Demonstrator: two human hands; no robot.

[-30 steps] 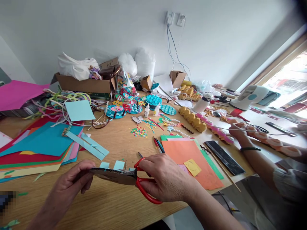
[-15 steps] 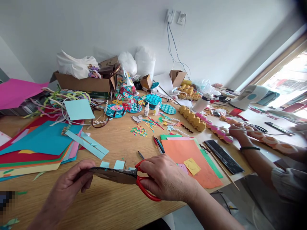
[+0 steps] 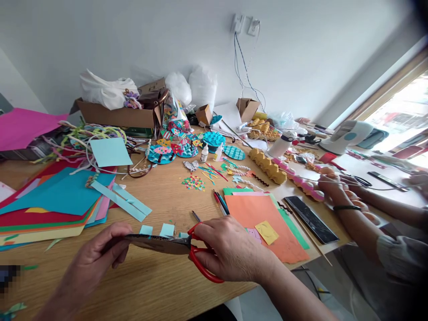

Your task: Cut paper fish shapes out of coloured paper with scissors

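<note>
My left hand pinches the left end of a thin brown cardboard piece, held nearly edge-on above the wooden table. My right hand is wrapped round the red handles of a pair of scissors. The scissor blades meet the right end of the cardboard, and how far they stand apart is hard to tell. Small light blue paper squares show just behind the cardboard. A dark pen lies beyond my right hand.
Coloured paper is stacked at left; orange paper and a black phone-like slab lie at right. Glue bottles and blue decorated discs stand further back. Another person's hands work at the right over egg-carton strips.
The other person's hands and the carton strip at the right have shifted slightly. My hands, the cardboard and the scissors have hardly moved.
</note>
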